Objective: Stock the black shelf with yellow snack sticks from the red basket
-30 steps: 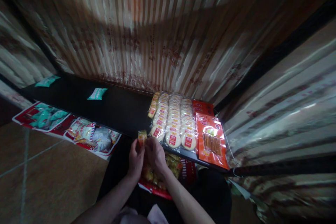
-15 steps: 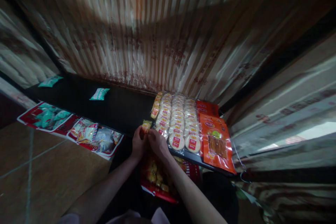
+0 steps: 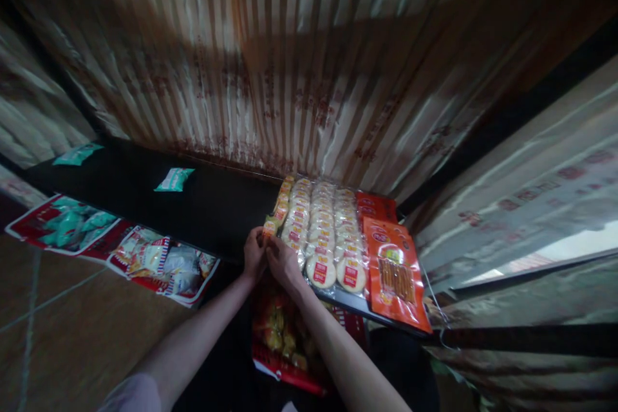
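A small yellow-wrapped snack packet (image 3: 271,226) is pinched between my left hand (image 3: 253,253) and my right hand (image 3: 284,260), at the front edge of the black shelf (image 3: 217,206). Fingers of both hands are closed on its near end. Just beyond it runs a column of similar yellow packets (image 3: 284,196). To the right lie rows of round white rice crackers (image 3: 321,270) in clear wrappers with red labels. Below my forearms is a red bag (image 3: 277,328) with yellow packets showing, partly hidden by my right arm.
Orange snack pouches (image 3: 394,264) lie at the shelf's right end. Two teal packets, one nearer (image 3: 174,179) and one at the far left (image 3: 77,154), rest on the shelf. Red-edged bags of teal packets (image 3: 72,225) and white packets (image 3: 164,261) sit below its front edge. A striped curtain (image 3: 270,77) hangs behind.
Both hands have moved the yellow packet slightly forward, up against the near end of the yellow column. The camera view has shifted a little.
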A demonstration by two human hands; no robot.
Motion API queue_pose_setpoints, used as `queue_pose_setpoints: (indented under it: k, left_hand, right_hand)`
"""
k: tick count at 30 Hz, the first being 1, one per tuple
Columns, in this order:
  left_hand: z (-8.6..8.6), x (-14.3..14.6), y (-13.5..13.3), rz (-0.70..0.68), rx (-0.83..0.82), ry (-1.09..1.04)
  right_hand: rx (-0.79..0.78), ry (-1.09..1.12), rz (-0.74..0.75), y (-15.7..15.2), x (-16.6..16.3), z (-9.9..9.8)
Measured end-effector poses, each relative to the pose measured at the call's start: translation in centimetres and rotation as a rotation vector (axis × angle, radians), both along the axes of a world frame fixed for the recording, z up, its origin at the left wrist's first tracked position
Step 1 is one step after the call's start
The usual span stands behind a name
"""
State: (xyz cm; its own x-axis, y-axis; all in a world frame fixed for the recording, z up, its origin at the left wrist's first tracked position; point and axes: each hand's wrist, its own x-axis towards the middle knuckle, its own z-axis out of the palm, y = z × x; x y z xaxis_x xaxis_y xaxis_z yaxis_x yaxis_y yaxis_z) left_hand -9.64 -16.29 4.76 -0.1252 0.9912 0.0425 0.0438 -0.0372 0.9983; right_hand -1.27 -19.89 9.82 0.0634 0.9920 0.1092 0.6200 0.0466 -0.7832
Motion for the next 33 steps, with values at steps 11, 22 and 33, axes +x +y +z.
queue_pose_setpoints:
  k: [11,22,33]
  left_hand:
    - [-1.6,1.2,2.2,0.006,0.055,0.004]
    - [-0.7,1.8,2.5,0.012,0.063,-0.010]
    - [-1.0,2.0,3.0,-0.001,0.063,0.097]
  right_hand:
    - [0.002,0.057,-0.025,1.6,0.3,-0.2]
    - [0.074,0.020,0.026,2.5,0.9,-0.6]
    - [0.121,-0.047,0.022,2.7,1.0,-1.3]
